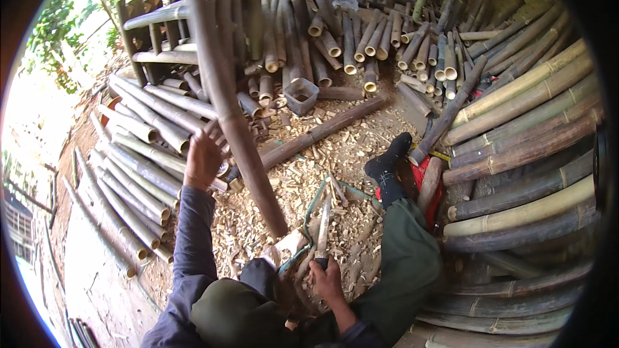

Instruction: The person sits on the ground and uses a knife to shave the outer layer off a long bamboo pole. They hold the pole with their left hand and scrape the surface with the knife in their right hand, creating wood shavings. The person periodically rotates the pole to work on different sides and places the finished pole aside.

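Brown bamboo pole [235, 113], tilted in front of the person, its long axis running from upper left to a lower end seen against pale wood chips [248, 225]. The left hand [204, 158] is the nearer: the pole lies just to its right, and its fingers are spread apart; from here I cannot tell whether they touch it. The right hand [327, 278], right of the pole's lower end, is clamped on a knife [324, 227], blade directed away from the body. Beyond the pole stands a clear plastic tub [301, 95]; stacked bamboo [522, 149] flanks the right.
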### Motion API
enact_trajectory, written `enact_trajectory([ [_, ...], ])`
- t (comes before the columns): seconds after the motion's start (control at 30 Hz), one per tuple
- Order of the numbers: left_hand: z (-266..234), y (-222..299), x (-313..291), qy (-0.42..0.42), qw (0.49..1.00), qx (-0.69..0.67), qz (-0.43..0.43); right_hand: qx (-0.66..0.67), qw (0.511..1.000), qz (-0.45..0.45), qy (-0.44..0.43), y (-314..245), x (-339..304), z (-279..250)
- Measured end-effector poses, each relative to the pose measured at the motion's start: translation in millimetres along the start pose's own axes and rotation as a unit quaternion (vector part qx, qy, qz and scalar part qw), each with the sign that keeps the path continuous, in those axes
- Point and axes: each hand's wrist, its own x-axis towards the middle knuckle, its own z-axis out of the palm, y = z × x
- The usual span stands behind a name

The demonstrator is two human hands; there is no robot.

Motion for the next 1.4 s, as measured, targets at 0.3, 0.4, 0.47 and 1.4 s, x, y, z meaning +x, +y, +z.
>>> enact_trajectory([
  [0.3, -61, -5, -118, 0.409, 0.907, -0.037, 0.096, -0.189, 0.974, -0.111, 0.052, 27, 5, -2],
  [0.4, -76, 8, -178, 0.426, 0.895, -0.069, 0.113, -0.338, 0.915, -0.206, 0.076, 29, -1, 4],
  [0.47, -80, 8, -202, 0.429, 0.892, -0.053, 0.132, -0.35, 0.926, -0.137, 0.024, 9, -9, 10],
  [1.4, -91, -18, -212, 0.549, 0.805, 0.139, 0.178, -0.421, 0.875, -0.226, -0.075, -51, -27, 57],
])
